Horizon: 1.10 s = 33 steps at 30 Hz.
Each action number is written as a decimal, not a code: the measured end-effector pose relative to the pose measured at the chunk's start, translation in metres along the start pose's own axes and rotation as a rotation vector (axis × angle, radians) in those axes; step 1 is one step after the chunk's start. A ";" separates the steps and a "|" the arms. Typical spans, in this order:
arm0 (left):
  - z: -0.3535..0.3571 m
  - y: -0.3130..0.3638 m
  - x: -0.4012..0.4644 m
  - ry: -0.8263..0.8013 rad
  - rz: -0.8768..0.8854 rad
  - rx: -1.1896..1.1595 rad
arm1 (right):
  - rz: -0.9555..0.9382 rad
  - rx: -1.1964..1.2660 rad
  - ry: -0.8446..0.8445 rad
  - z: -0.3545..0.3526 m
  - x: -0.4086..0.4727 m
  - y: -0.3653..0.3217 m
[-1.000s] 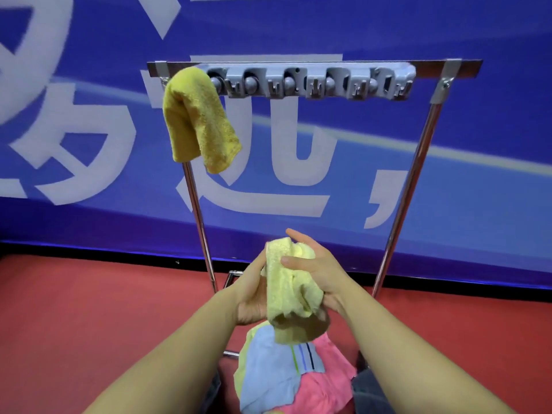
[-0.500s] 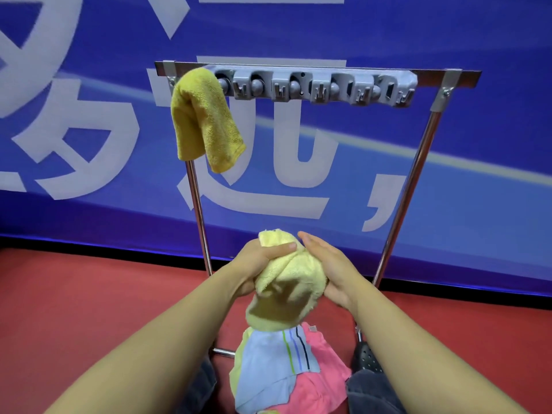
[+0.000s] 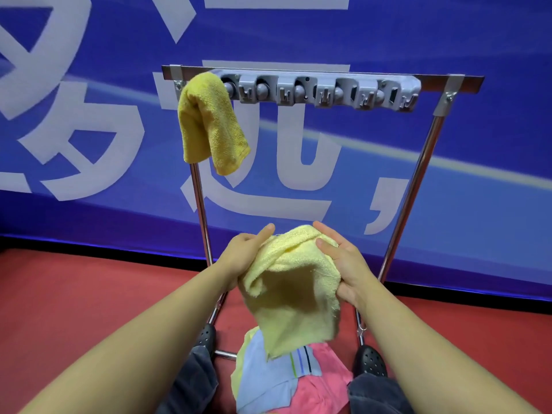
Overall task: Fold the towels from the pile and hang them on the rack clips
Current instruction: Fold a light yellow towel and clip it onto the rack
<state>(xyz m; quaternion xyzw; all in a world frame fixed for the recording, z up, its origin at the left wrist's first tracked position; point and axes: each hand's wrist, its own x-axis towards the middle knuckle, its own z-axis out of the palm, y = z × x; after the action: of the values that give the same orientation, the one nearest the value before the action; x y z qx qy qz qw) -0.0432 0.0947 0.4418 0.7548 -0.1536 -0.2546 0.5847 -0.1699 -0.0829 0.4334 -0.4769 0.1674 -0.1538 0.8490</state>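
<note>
Pale yellow towel (image 3: 291,282): you hold it bunched in front of you, between both hands, below the rack's clip strip and above the pile — its lower edge hangs down over the pile's top.
Left hand (image 3: 243,255): your fingers grip the towel's left side, thumb stretched up along the top fold.
Right hand (image 3: 343,264): your thumb presses on the upper fold and your fingers curl round the towel's right edge.
Pile (image 3: 286,380): light blue, pink and yellow-green cloths lie heaped between your knees, the blue one showing a few coloured stripes.
Rack (image 3: 418,186): a metal frame stands on the red floor (image 3: 74,303) before the blue banner (image 3: 478,40).
Clip strip (image 3: 325,89): the grey row of clips runs under the top bar.
Darker yellow towel (image 3: 210,124): it hangs folded from the leftmost clip — the clips to its right are bare.
</note>
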 end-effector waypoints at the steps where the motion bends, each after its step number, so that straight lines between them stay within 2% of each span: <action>1: 0.001 0.000 -0.001 -0.016 -0.001 0.013 | 0.000 0.002 0.001 0.001 0.001 -0.001; 4: 0.006 0.001 -0.008 -0.135 0.052 0.087 | 0.003 0.005 0.006 0.003 0.003 -0.003; 6: 0.011 -0.001 -0.007 -0.160 0.138 0.202 | 0.002 -0.003 0.010 0.003 0.004 -0.004; 9: 0.013 -0.004 -0.001 -0.121 0.227 0.265 | -0.001 -0.049 0.012 0.003 0.005 -0.004; 13: 0.008 -0.005 0.005 0.025 0.223 0.197 | -0.032 -0.148 0.112 -0.008 0.008 -0.005; 17: -0.012 -0.010 0.017 0.221 0.076 -0.026 | -0.081 -0.191 0.249 -0.028 0.011 -0.013; 21: -0.037 -0.015 0.024 0.230 -0.033 -0.581 | -0.141 -0.076 0.350 -0.042 0.012 -0.027; 23: -0.049 -0.017 0.024 0.255 -0.020 -0.727 | -0.177 -0.014 0.396 -0.048 0.013 -0.033; 27: -0.053 -0.011 0.018 0.194 -0.083 -0.867 | -0.185 -0.141 0.414 -0.052 0.014 -0.037; 30: -0.052 -0.005 0.013 0.114 -0.136 -0.815 | -0.134 -0.176 0.352 -0.051 0.015 -0.039; 33: -0.052 0.002 0.016 0.142 -0.132 -0.683 | -0.152 -0.217 0.331 -0.049 0.018 -0.043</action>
<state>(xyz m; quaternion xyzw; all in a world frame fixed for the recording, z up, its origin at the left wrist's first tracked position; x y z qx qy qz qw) -0.0008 0.1273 0.4504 0.5400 0.0305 -0.2752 0.7948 -0.1796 -0.1490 0.4443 -0.5449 0.2838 -0.2749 0.7395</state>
